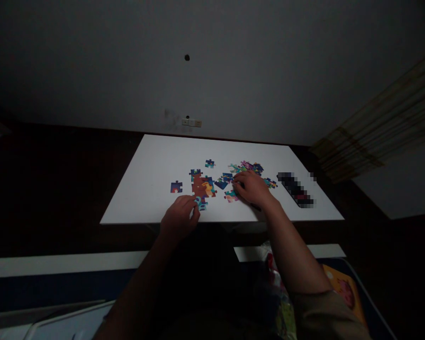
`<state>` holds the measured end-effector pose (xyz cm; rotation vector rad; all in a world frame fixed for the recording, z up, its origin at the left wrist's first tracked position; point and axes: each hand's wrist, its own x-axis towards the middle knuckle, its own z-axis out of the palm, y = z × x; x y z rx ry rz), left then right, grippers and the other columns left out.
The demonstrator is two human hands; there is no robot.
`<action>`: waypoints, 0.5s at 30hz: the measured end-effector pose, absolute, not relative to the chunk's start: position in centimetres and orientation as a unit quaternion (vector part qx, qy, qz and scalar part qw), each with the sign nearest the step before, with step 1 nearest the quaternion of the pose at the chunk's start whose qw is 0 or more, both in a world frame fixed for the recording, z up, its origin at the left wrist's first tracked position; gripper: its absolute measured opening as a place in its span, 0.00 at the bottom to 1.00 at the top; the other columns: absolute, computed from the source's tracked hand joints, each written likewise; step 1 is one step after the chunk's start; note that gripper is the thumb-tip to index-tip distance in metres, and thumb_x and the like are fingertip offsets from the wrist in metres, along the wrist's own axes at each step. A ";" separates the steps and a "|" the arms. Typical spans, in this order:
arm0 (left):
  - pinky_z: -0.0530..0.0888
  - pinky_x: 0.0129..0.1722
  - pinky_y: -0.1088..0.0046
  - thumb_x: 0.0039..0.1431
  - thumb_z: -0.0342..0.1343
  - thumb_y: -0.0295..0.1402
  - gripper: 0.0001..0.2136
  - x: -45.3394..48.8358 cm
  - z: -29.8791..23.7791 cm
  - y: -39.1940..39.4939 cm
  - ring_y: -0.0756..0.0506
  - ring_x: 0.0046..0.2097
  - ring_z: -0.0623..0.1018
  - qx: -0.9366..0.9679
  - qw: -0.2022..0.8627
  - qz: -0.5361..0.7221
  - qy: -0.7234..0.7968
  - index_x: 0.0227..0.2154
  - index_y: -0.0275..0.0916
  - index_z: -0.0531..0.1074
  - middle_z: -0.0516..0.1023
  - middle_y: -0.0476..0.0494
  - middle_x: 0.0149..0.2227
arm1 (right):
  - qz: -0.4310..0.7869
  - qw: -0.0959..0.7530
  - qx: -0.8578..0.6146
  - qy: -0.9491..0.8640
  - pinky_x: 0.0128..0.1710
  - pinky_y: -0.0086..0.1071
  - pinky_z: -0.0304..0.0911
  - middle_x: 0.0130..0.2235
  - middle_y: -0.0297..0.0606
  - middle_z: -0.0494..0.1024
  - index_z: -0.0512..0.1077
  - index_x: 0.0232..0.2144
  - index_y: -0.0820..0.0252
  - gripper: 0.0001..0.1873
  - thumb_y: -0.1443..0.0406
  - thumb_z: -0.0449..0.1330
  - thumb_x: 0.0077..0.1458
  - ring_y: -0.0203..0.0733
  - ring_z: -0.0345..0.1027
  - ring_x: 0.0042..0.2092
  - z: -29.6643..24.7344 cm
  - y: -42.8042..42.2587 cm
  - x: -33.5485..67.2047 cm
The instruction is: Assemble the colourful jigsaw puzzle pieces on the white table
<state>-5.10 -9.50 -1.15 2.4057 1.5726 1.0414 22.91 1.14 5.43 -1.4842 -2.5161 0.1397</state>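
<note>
On the white table, several joined jigsaw puzzle pieces (199, 187) form a small patch of brown, blue and yellow. My left hand (179, 218) lies at the patch's lower left, its fingers loosely bent and its thumb apart. The fingertips reach the edge of the teal piece (201, 204) at the bottom. My right hand (252, 187) is over the loose pieces right of the patch, with fingers and thumb curled down. Its fingertips are beside a dark blue piece (227, 177); what lies under them is hidden. A pink and teal piece (231, 196) shows below its thumb.
A heap of loose pieces (250, 165) lies beyond my right hand. Single pieces lie left of the patch (176, 187) and above it (210, 164). A dark, pixelated oblong object (296, 190) is at the right. A crinkled plastic bag (281, 295) sits near my lap.
</note>
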 end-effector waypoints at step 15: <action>0.77 0.53 0.52 0.61 0.53 0.25 0.10 -5.1 -0.8 -9.6 0.38 0.53 0.76 0.788 0.050 0.341 0.511 0.42 0.45 0.74 0.78 0.39 0.48 | 0.001 0.069 -0.484 -0.872 0.59 0.47 0.58 0.54 0.40 0.78 0.77 0.52 0.53 0.19 0.67 0.51 0.65 0.53 0.67 0.55 5.2 2.1 23.4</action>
